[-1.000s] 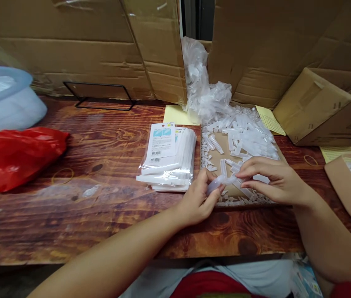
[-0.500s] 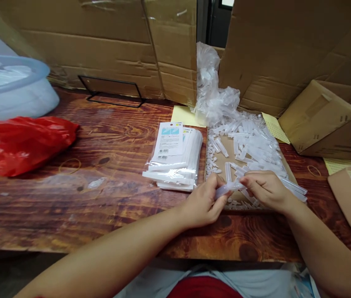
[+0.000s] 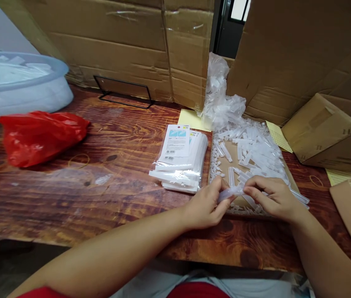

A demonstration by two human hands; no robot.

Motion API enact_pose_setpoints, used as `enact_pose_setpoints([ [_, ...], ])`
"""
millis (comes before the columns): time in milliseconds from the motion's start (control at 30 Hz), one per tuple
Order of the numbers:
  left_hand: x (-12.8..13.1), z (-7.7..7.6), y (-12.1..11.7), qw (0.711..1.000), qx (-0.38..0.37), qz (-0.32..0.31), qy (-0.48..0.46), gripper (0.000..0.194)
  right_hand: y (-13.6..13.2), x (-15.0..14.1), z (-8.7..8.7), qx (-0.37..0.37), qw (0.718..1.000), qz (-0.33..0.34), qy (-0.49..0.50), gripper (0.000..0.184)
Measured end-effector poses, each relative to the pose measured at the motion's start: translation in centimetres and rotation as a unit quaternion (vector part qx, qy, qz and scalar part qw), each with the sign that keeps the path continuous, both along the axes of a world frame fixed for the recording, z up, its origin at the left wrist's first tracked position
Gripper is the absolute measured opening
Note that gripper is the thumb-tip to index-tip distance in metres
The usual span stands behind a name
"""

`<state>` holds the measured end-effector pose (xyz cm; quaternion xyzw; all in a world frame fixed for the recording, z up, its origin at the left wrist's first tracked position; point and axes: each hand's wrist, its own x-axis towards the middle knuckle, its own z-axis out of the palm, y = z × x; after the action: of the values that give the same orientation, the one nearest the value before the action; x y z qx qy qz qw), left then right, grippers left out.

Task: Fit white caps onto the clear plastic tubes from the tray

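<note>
Over the near edge of a shallow cardboard tray (image 3: 232, 150), my left hand (image 3: 206, 208) is closed round a translucent plastic tube (image 3: 228, 193). My right hand (image 3: 271, 197) pinches at the tube's right end with thumb and forefinger; whether a small separate part sits between those fingertips I cannot tell. Many similar clear tubes (image 3: 257, 155) lie heaped in the tray, with tiny white plastic pieces (image 3: 215, 163) along its left side and near edge. Left of the tray rests a stack of clear packets (image 3: 195, 163) with printed cards.
A red plastic bag (image 3: 43, 136) and a pale blue basin (image 3: 23, 93) stand at the left. Behind are a black wire stand (image 3: 125, 92), crumpled clear plastic (image 3: 223, 95) and cardboard walls. An open cardboard box (image 3: 327, 132) and a tan container (image 3: 349, 211) are at the right.
The view has shifted, so the table's things appear farther right and mostly lower. Both hands still grip the tube, which now looks straighter in line between them.
</note>
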<state>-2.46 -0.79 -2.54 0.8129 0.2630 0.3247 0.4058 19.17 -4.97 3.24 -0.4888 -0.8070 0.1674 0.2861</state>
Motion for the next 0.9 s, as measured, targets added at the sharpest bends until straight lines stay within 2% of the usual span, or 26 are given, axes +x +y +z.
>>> enact_pose_setpoints([
  [333,0.1,0.4,-0.2,0.999,-0.035,0.012,-0.026,0.014,-0.2,-0.4,-0.5,0.058,0.998,0.026,-0.024,0.014],
  [400,0.0,0.3,-0.3,0.999,-0.022,0.022,-0.027,0.012,-0.3,-0.6,-0.6,0.073,0.996,0.036,-0.018,0.018],
  [467,-0.3,0.1,-0.3,0.999,0.029,0.018,-0.018,0.008,-0.3,-1.0,-0.8,0.061,0.998,0.031,-0.013,0.014],
  [567,-0.9,-0.3,-0.1,0.987,0.162,0.015,0.014,0.012,-0.3,-1.7,-1.0,-0.027,0.999,-0.007,0.019,0.028],
  [633,-1.2,-0.5,0.2,0.966,0.256,0.01,0.031,0.014,-0.2,-2.1,-1.2,-0.123,0.988,-0.035,0.086,0.041],
  [700,-1.3,-0.5,0.5,0.938,0.345,0.002,0.042,0.012,-0.1,-2.5,-1.3,-0.239,0.953,-0.053,0.179,0.05],
  [800,-1.1,-0.1,0.7,0.883,0.468,0.017,0.037,0.01,0.0,-3.1,-1.1,-0.392,0.876,-0.068,0.274,0.055],
  [867,-0.8,0.2,0.7,0.858,0.512,0.038,0.023,0.011,0.0,-3.2,-0.8,-0.439,0.847,-0.08,0.288,0.054],
  [900,-0.6,0.3,0.7,0.857,0.513,0.048,0.02,0.01,-0.1,-3.2,-0.5,-0.44,0.848,-0.087,0.283,0.054],
])
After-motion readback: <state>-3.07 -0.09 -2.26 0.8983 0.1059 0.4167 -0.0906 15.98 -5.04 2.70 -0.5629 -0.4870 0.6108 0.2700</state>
